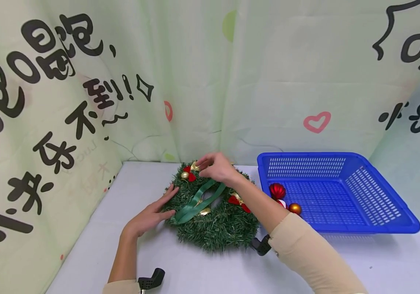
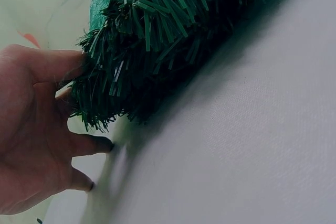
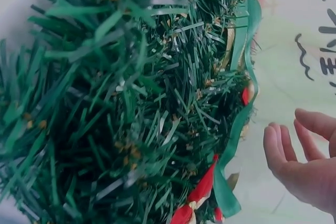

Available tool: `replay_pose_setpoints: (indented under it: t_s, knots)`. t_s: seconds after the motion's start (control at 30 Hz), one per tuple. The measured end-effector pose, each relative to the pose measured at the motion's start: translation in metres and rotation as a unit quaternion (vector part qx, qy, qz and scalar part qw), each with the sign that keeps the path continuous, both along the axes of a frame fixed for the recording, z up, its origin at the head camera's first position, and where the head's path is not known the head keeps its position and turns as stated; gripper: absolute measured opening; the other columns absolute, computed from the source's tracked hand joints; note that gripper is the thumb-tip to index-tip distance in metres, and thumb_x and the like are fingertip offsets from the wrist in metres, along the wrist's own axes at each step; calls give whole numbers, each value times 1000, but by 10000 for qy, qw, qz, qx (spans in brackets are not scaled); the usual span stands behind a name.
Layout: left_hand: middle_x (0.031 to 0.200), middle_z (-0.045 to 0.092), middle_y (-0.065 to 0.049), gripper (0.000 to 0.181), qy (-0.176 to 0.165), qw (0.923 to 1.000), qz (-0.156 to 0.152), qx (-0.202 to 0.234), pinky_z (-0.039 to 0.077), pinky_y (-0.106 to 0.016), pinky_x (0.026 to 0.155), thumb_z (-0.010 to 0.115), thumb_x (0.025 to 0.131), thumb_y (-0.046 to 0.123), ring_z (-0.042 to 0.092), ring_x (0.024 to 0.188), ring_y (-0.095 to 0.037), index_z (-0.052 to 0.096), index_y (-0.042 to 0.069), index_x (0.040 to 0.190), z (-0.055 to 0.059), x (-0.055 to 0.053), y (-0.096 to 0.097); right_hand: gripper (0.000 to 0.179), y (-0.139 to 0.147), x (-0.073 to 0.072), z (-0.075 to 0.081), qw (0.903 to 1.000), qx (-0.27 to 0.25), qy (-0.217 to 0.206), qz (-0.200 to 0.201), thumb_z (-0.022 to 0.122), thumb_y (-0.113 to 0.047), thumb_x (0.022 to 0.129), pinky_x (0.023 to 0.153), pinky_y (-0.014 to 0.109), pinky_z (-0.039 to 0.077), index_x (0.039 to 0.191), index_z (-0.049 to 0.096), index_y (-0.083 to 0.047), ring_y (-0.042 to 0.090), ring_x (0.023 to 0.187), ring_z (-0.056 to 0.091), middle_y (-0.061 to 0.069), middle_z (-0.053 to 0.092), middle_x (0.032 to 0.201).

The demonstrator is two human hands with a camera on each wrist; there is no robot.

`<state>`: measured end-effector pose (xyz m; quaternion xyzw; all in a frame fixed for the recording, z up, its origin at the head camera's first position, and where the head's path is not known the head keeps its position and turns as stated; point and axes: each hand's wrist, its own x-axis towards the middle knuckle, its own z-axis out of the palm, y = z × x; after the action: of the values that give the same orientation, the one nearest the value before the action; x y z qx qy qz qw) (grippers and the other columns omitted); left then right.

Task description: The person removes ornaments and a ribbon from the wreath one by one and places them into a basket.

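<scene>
A green tinsel wreath (image 1: 218,230) lies on the white table, with red bows (image 1: 239,202), a gold ball (image 1: 185,175) and a loop of green ribbon (image 1: 189,210) on it. At its left rim my left hand (image 1: 150,215) has its fingers spread, touching the branches. The left wrist view shows that hand (image 2: 37,129) with two fingertips low by the table. Over the wreath's far side hovers my right hand (image 1: 218,168), close to a gold bow. In the right wrist view this hand (image 3: 307,166) has loosely bent fingers, nothing between them, apart from the wreath (image 3: 131,98).
To the right stands a blue plastic basket (image 1: 387,204) holding a red ornament (image 1: 277,190), an orange-gold ball (image 1: 295,208) and a partly hidden red-and-white thing. A printed curtain (image 1: 268,102) closes off the back and sides.
</scene>
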<state>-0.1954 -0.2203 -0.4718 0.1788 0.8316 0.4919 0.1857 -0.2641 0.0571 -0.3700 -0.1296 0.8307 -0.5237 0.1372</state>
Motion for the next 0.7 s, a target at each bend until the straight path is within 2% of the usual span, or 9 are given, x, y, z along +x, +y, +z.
replay_pose_setpoints:
  t_s: [0.17,0.33,0.57,0.7]
  knots:
    - [175,-3,19,73,-49,10000,21,42,9,-70,125,61,106,31,-4,163,-28,20,41,166,-1,0,1,33,-9,-4,-2,9998,177,-9,35,71,-3,94,94,48,55,126,73,-5,33,115,65,20,68,129]
    - [175,-2,18,73,-56,10000,39,3,10,-70,125,60,107,31,-3,163,-29,19,41,166,-1,0,1,35,-17,-7,-2,9997,141,-84,156,69,-1,95,96,52,55,129,72,-5,33,113,66,18,68,128]
    - [176,-1,13,72,36,10000,28,8,9,-71,124,60,107,30,-3,163,-32,21,38,167,-1,2,1,32,-27,-12,-5,9993,282,-27,234,69,0,95,91,42,56,127,72,-5,33,115,64,14,70,124]
    - [176,0,13,71,54,10000,34,7,8,-71,124,60,107,29,-3,163,-32,22,38,167,-1,2,0,32,-33,-15,-8,9994,207,-199,171,68,3,95,93,46,57,126,72,-3,33,112,66,17,69,126]
